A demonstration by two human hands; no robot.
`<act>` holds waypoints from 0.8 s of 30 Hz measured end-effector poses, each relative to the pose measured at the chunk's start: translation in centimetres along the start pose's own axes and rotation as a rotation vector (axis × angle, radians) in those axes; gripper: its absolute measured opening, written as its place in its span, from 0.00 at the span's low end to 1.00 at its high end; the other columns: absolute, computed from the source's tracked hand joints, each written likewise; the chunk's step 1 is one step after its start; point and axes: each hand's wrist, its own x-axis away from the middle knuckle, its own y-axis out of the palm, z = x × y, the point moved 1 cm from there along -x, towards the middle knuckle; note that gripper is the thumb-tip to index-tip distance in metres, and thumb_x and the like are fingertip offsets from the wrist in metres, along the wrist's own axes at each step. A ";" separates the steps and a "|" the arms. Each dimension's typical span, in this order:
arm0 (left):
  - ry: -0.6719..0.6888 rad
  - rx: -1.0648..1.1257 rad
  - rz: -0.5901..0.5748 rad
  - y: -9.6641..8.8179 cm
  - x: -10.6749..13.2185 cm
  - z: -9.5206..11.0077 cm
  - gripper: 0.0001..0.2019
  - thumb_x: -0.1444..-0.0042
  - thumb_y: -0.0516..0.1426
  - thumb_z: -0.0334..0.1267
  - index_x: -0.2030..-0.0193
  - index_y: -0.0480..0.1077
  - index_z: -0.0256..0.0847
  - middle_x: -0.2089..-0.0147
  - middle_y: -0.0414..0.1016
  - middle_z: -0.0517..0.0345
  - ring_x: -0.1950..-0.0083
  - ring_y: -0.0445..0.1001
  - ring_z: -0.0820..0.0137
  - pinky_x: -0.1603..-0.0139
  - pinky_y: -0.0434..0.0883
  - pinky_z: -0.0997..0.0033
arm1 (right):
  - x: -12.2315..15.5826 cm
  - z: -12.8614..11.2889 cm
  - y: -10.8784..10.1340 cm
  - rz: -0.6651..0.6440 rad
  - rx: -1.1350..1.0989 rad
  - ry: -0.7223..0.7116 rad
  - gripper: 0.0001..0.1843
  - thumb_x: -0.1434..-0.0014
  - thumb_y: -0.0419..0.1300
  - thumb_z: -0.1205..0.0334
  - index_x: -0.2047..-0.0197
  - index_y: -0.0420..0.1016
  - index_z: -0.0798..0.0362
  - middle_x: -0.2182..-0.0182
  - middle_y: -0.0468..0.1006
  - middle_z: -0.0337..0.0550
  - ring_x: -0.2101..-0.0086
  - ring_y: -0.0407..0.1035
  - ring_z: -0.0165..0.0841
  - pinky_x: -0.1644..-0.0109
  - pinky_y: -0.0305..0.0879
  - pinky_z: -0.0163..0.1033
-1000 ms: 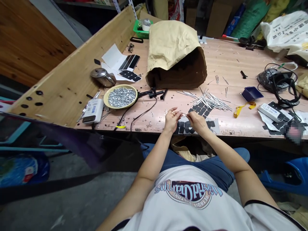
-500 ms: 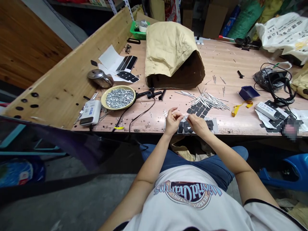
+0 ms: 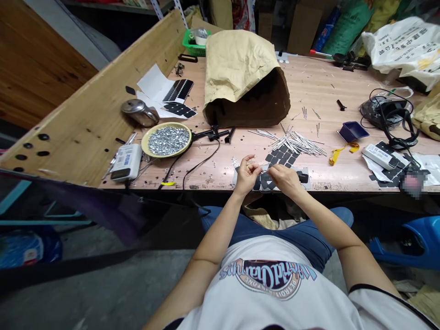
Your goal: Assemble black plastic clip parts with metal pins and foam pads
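Close together over the table's front edge, my left hand (image 3: 248, 174) and my right hand (image 3: 282, 178) pinch the two ends of a thin silvery rod (image 3: 264, 168). It resembles the slim metal rods (image 3: 296, 142) piled just beyond my hands. Whether a smaller part sits on the rod is too small to tell. Beneath my fingers lies a sheet of black adhesive pads (image 3: 267, 182), partly covered by my hands. Another group of black pads (image 3: 282, 156) lies between my hands and the pile. Tiny metal pieces (image 3: 235, 162) are scattered beside my left hand.
To the left a yellow bowl (image 3: 144, 143) holds many small silvery parts, near a white box-shaped device (image 3: 127, 162) and a metal pitcher (image 3: 137, 112). A large paper bag (image 3: 240, 64) stands open behind. A dark blue tray (image 3: 353, 131) and yellow strap (image 3: 335, 156) lie right.
Both hands stay in nearly the same place, still pinching the thin rod. The whole view has shifted slightly; the things on the table appear unmoved.
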 end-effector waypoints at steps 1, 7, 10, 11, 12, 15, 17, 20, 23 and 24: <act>0.001 0.002 -0.003 0.0 0.0 0.0 0.26 0.53 0.63 0.40 0.48 0.60 0.39 0.76 0.69 0.67 0.73 0.70 0.78 0.66 0.67 0.76 | 0.0 0.1 -0.1 0.014 0.016 -0.019 0.14 0.35 0.46 0.68 0.66 0.71 0.54 0.70 0.73 0.44 0.69 0.62 0.30 0.71 0.46 0.35; 0.026 -0.060 -0.027 -0.1 0.2 0.1 0.29 0.53 0.63 0.41 0.45 0.58 0.40 0.74 0.69 0.67 0.70 0.70 0.78 0.64 0.67 0.76 | 0.1 0.1 0.0 0.082 0.067 -0.038 0.20 0.33 0.43 0.60 0.68 0.73 0.56 0.73 0.74 0.46 0.69 0.62 0.31 0.70 0.48 0.35; 0.041 -0.072 -0.043 -0.1 0.3 0.1 0.29 0.52 0.63 0.42 0.45 0.59 0.40 0.74 0.69 0.66 0.70 0.71 0.77 0.64 0.67 0.76 | 0.2 0.1 0.2 0.094 0.076 -0.027 0.23 0.32 0.42 0.59 0.68 0.73 0.56 0.73 0.74 0.46 0.69 0.63 0.31 0.71 0.48 0.35; 0.042 -0.071 -0.047 0.0 0.3 0.1 0.28 0.52 0.62 0.43 0.45 0.60 0.40 0.74 0.69 0.66 0.70 0.70 0.77 0.65 0.67 0.76 | 0.2 0.2 0.2 0.095 0.072 -0.023 0.23 0.32 0.42 0.59 0.68 0.73 0.56 0.73 0.74 0.46 0.69 0.63 0.31 0.71 0.48 0.35; 0.041 -0.069 -0.048 0.0 0.3 0.1 0.27 0.52 0.62 0.44 0.46 0.62 0.39 0.74 0.70 0.65 0.71 0.70 0.77 0.66 0.67 0.76 | 0.2 0.2 0.2 0.094 0.064 -0.019 0.23 0.32 0.42 0.58 0.68 0.73 0.56 0.73 0.75 0.46 0.69 0.64 0.31 0.70 0.48 0.35; 0.024 -0.076 -0.036 0.1 0.2 0.1 0.21 0.53 0.62 0.46 0.54 0.69 0.38 0.73 0.72 0.61 0.71 0.70 0.76 0.69 0.67 0.76 | 0.3 0.4 0.3 0.094 0.019 0.000 0.22 0.32 0.42 0.57 0.67 0.73 0.55 0.72 0.75 0.46 0.68 0.64 0.31 0.69 0.50 0.34; 0.004 -0.101 -0.029 0.1 0.3 0.2 0.16 0.55 0.63 0.47 0.63 0.73 0.37 0.72 0.74 0.58 0.72 0.70 0.75 0.69 0.68 0.75 | 0.3 0.5 0.4 0.103 -0.014 0.010 0.22 0.32 0.42 0.56 0.66 0.73 0.55 0.71 0.75 0.46 0.68 0.65 0.31 0.69 0.51 0.33; -0.016 -0.118 -0.009 0.3 0.4 0.5 0.14 0.56 0.63 0.47 0.73 0.74 0.36 0.74 0.74 0.58 0.73 0.70 0.75 0.69 0.68 0.73 | 0.5 0.6 0.6 0.133 -0.050 0.003 0.21 0.32 0.43 0.56 0.66 0.73 0.54 0.72 0.75 0.45 0.68 0.65 0.30 0.68 0.51 0.33; -0.030 -0.103 0.020 0.4 0.5 0.6 0.15 0.58 0.64 0.48 0.76 0.73 0.36 0.78 0.72 0.59 0.76 0.69 0.75 0.71 0.67 0.74 | 0.7 0.6 0.7 0.187 -0.037 -0.028 0.21 0.32 0.42 0.57 0.67 0.72 0.54 0.73 0.74 0.44 0.69 0.64 0.30 0.69 0.51 0.33; -0.036 -0.101 0.025 0.5 0.5 0.6 0.15 0.58 0.64 0.49 0.77 0.73 0.36 0.79 0.71 0.60 0.76 0.68 0.75 0.71 0.67 0.74 | 0.8 0.6 0.7 0.207 -0.021 -0.040 0.22 0.32 0.42 0.58 0.68 0.72 0.54 0.73 0.74 0.44 0.69 0.64 0.30 0.69 0.51 0.33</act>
